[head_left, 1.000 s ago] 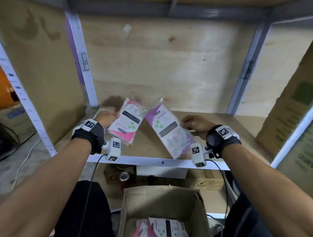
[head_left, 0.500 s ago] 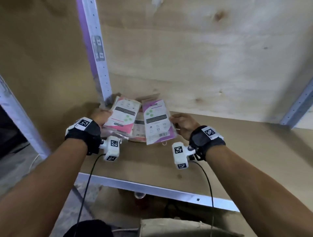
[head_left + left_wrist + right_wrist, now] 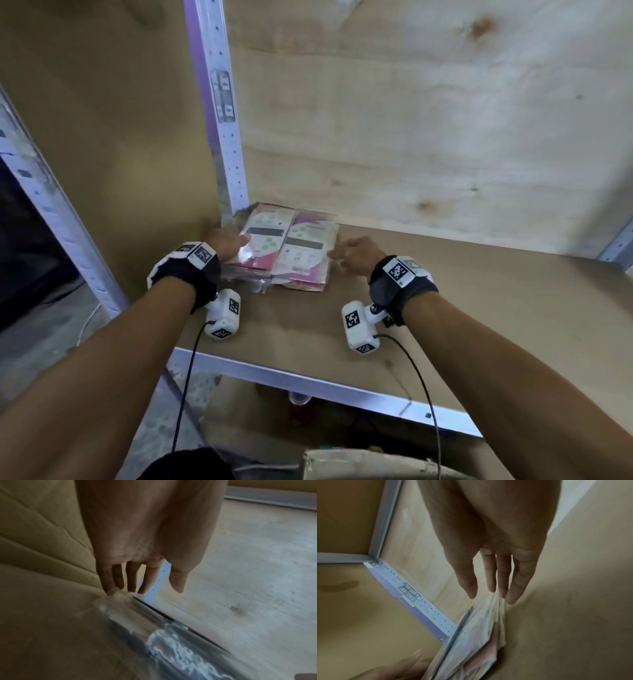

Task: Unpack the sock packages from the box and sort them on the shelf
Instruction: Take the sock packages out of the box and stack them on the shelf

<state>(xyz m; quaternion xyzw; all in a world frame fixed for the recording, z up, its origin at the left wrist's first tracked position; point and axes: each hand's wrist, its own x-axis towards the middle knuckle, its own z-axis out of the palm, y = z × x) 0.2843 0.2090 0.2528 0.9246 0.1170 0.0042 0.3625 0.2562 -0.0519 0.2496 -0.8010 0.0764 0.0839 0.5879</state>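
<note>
Head view: the sock packs (image 3: 291, 245) lie on the wooden shelf (image 3: 479, 308), right by the metal post (image 3: 224, 137); left hand (image 3: 224, 244) rests flat on them; right hand (image 3: 356, 251) sits beside them, loose, holding nothing.
Left wrist view: fingers (image 3: 132, 578) straight.
Right wrist view: fingers (image 3: 518, 582) straight, touching the packs' edge.

A pale plywood back panel (image 3: 428, 130) with dark knots closes the rear, and a tan side board (image 3: 113, 130) meets it at a perforated grey metal upright (image 3: 224, 130) tinted purple along its left edge. A second upright (image 3: 44, 198) slants at the far left, with grey concrete floor (image 3: 44, 329) and a white cable (image 3: 87, 318) below it. Light is soft and even.
</note>
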